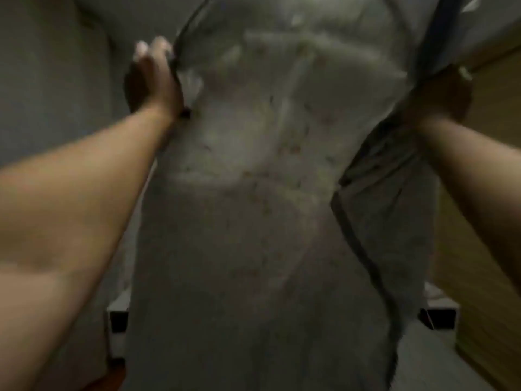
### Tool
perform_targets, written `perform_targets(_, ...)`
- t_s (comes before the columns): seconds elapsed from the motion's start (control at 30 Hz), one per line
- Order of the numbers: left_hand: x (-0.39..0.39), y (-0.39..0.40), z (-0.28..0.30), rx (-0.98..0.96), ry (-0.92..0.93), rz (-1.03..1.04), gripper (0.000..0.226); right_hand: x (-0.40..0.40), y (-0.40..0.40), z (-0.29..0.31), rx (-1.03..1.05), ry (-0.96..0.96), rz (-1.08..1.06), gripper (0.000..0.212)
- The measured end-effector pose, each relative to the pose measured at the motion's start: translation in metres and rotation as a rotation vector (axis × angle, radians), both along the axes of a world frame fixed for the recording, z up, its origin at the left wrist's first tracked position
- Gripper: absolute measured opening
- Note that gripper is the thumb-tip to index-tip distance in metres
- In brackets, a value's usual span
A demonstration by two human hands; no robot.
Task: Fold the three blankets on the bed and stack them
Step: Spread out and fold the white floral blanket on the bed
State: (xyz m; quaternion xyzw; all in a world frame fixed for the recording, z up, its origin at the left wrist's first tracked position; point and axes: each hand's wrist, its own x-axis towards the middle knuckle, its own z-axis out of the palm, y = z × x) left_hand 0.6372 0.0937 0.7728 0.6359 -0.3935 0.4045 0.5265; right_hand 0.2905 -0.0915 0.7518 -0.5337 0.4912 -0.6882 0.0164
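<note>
Both forearms reach up: left hand [153, 76] and right hand [444, 94] each grip an upper edge of the thin, dark-trimmed blanket [262, 207], which hangs limp between them. Light, floppy cloth; corners look the best hold.

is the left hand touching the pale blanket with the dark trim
Touching. The head view shows the left hand gripping the dark-trimmed edge of the pale blanket, fingers over the border with no gap.
</note>
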Motion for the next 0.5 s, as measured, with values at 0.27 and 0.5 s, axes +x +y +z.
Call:
perform_targets(0.27,-0.040,0.150,0.058,0.070,-0.266,0.264,0.019,-0.067,0.147,0.028,-0.336,0.261,-0.126,0.029)
perform_targets(0.5,-0.014,0.265,-0.145,0.527,-0.121,0.385,0.051,-0.148,0.193,-0.188,-0.151,0.815,0.057,0.014)
